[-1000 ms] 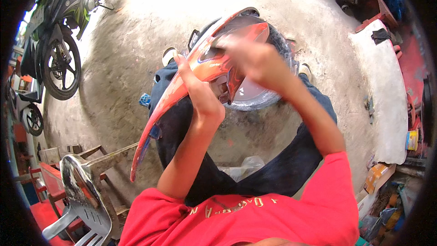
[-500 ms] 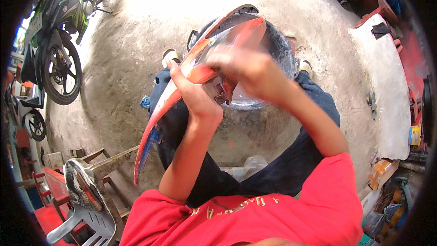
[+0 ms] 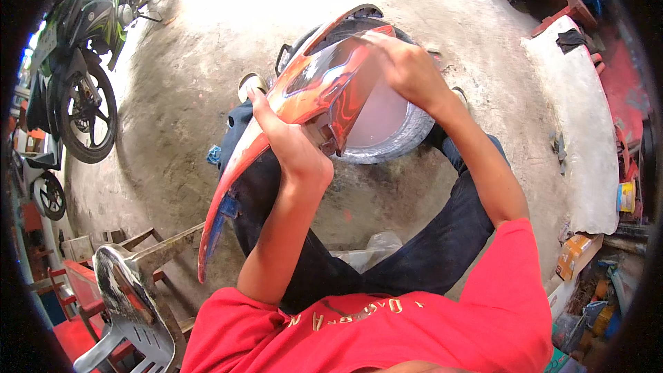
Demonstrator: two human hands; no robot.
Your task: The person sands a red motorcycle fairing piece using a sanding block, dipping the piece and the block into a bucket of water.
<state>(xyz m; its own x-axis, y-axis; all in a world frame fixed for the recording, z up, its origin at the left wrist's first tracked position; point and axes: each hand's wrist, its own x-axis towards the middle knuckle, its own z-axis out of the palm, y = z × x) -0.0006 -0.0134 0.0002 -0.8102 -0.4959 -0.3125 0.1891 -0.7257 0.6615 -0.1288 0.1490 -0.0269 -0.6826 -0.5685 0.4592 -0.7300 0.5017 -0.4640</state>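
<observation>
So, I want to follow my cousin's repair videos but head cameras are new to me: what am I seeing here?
There's no machine: these are a person's two bare hands, seen from above by a fisheye camera worn on the head, so straight edges look bent. Picture left is the person's left.

The left hand grips a glossy orange-red motorcycle fairing panel. The right hand is at its far end; blur hides what, if anything, is in its fingers.

Beneath the panel, between the legs, a round tub of cloudy liquid sits on the rough floor. Off left are a motorcycle and a slotted plastic chair.
</observation>
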